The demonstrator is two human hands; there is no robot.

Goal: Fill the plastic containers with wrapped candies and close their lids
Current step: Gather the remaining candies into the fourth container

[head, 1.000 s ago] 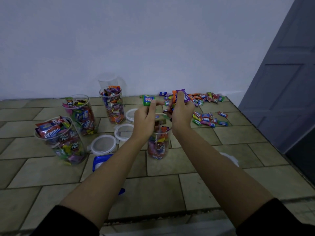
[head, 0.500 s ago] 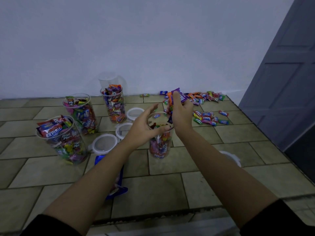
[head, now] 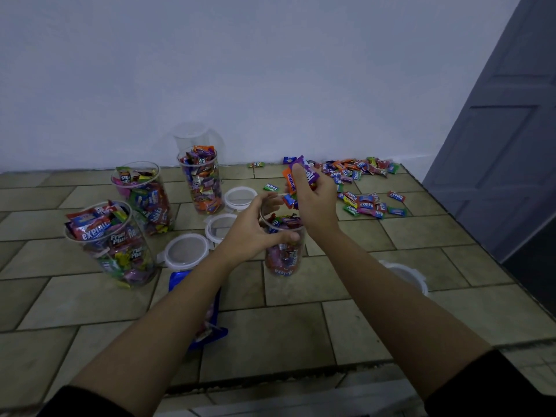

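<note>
The person's left hand (head: 249, 233) holds the top rim of a clear container (head: 284, 257), with the thumb and fingers curled round it. This container stands upright near the middle of the tiled bench (head: 301, 332) and is partly full of candies. The right hand (head: 316, 203) is just above its open mouth and grips a bunch of wrapped candies (head: 301, 176). Some of them stick up above the fingers.

On the left stand three full containers, all open at the top. There is a near one (head: 111, 245), a middle one (head: 144, 197) and a far one (head: 201, 179). An empty container (head: 195, 136) stands behind the far one, against the wall. Three white lids (head: 221, 228) lie flat and close together between the full containers and the held one. A blue bag (head: 207, 311) lies partly under the left arm.

A pile of loose candies (head: 361, 173) lies along the wall at the far right corner, close to the bench's right edge. A smaller bunch (head: 370, 204) lies a bit nearer. One more white lid (head: 406, 275) peeks out from behind the right arm, near that same edge. Plain tiles show between the two arms, all the way down to the front edge. A grey door (head: 496, 145) stands past the right edge.
</note>
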